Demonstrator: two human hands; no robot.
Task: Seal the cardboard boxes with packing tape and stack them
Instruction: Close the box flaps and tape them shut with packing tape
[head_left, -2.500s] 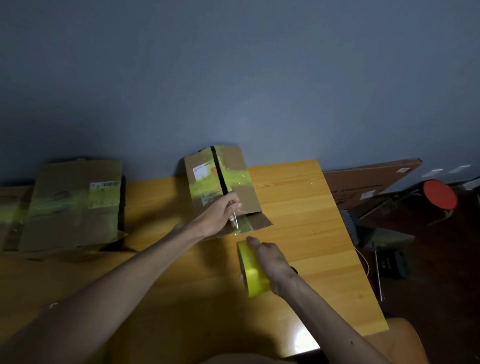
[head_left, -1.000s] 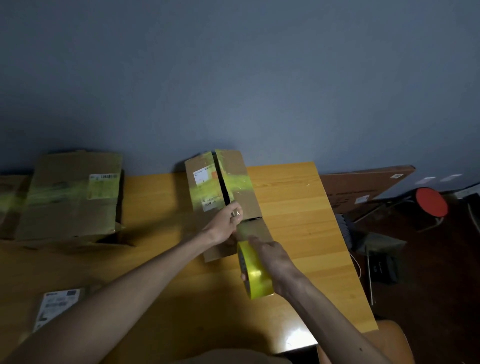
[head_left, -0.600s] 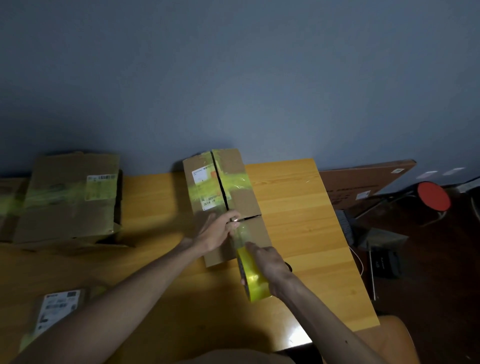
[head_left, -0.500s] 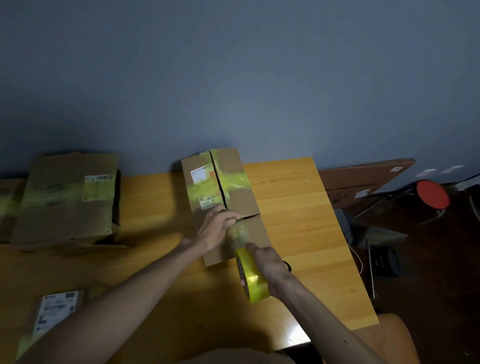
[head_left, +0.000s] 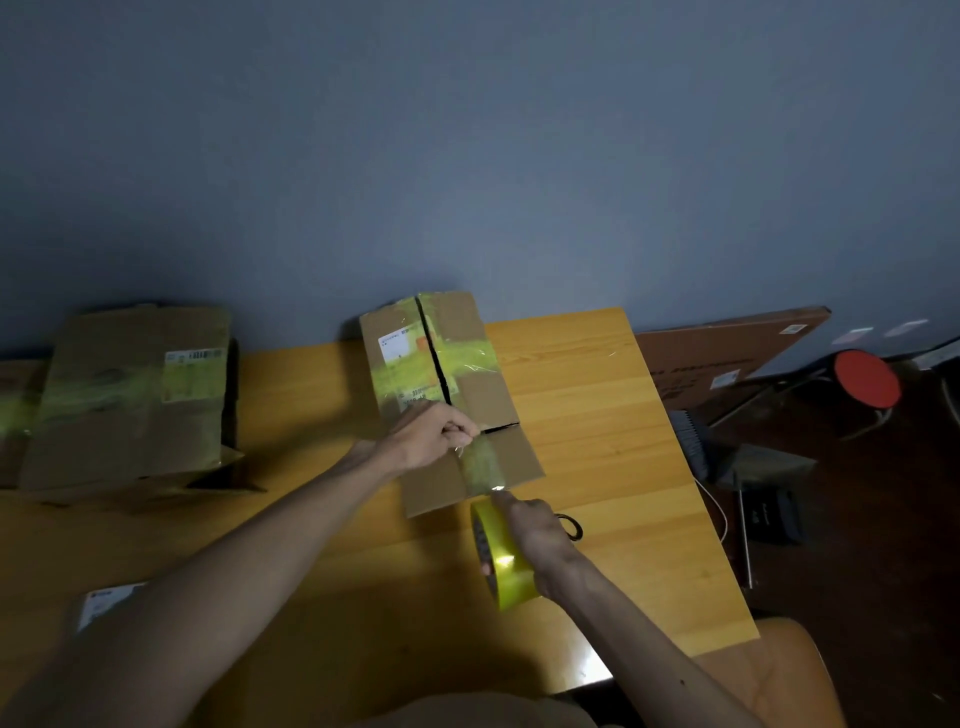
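Observation:
A flat cardboard box (head_left: 488, 400) with old yellowish tape and white labels lies at the back middle of the wooden table (head_left: 613, 415). My left hand (head_left: 434, 434) pinches the free end of a clear tape strip (head_left: 478, 465) against the box near its seam. That strip stretches down over the box's near flap to a yellow tape roll (head_left: 501, 558). My right hand (head_left: 540, 535) grips the roll just off the box's near edge.
A second taped cardboard box (head_left: 130, 395) lies at the back left. A white label (head_left: 106, 605) lies at the table's front left. Right of the table stand a large leaning carton (head_left: 722, 353), a red stool (head_left: 865, 379) and dark items on the floor.
The box went from standing tilted to lying flat. My left hand shifted slightly up along the seam while my right hand drew the roll toward me, lengthening the tape strip.

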